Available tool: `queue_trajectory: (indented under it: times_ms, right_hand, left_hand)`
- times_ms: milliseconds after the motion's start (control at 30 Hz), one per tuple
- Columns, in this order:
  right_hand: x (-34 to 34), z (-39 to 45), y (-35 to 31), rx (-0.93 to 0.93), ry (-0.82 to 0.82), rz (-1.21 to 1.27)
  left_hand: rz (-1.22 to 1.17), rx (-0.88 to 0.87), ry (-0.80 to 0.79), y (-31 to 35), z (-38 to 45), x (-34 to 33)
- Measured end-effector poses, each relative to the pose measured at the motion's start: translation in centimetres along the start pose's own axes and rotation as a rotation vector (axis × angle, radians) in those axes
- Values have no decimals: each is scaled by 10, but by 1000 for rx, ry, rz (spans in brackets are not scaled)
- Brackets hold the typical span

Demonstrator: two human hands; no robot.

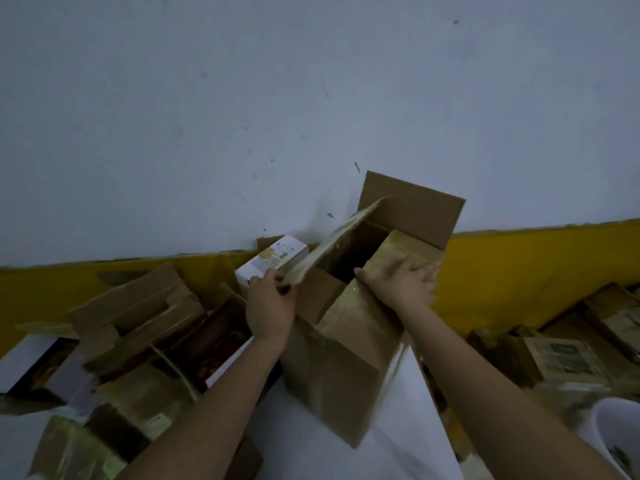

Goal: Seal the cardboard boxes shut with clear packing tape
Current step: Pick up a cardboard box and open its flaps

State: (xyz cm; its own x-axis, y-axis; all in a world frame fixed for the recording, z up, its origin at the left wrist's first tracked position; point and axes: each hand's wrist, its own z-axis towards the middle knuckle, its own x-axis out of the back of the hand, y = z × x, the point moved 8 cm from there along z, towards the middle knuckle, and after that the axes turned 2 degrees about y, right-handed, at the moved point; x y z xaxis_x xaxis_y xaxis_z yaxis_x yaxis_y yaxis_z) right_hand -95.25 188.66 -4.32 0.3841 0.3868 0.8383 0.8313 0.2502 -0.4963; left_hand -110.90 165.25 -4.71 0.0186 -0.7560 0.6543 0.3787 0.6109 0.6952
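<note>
Here, at the tall cardboard box (332, 358), the left hand (268, 306) pinches the nine-o'clock flap (332, 244) while the right hand (403, 284), fingers flat, presses the three-o'clock flap (398, 249); flap-closing step, taping probably next.

1. Setting — a packing or stockroom area, plain and dimly lit.
2. Wall (311, 98) — bare, pale, scuffed and flecked, with a yellow painted band (519, 271) along its base.
3. Stock — heaped cardboard boxes (138, 323), some open, some wrapped in tape, at left; more taped cartons (571, 351) at right.
4. Goods — a white printed product box (273, 259) against the wall.
5. Central item — an open brown carton (346, 358) standing upright.
</note>
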Motion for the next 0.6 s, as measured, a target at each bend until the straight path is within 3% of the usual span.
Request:
queue_trajectory:
  times_ms: [133,267,367,433,600]
  right_hand:
    - [-2,8,-26,22,-90,-151]
    - [1,10,-33,120,-63,-218]
    - [39,8,-28,233,2,-1]
    - [65,1,-24,292,-69,214]
    - [107,2,9,205,-168,622]
  left_hand:
    - [111,-149,19,15,-36,18]
    - [-22,-144,-32,23,-60,25]
    - [-167,2,-94,20,-64,23]
    - [-202,31,-118,15,-61,20]
    - [-303,0,-116,9,-62,18]
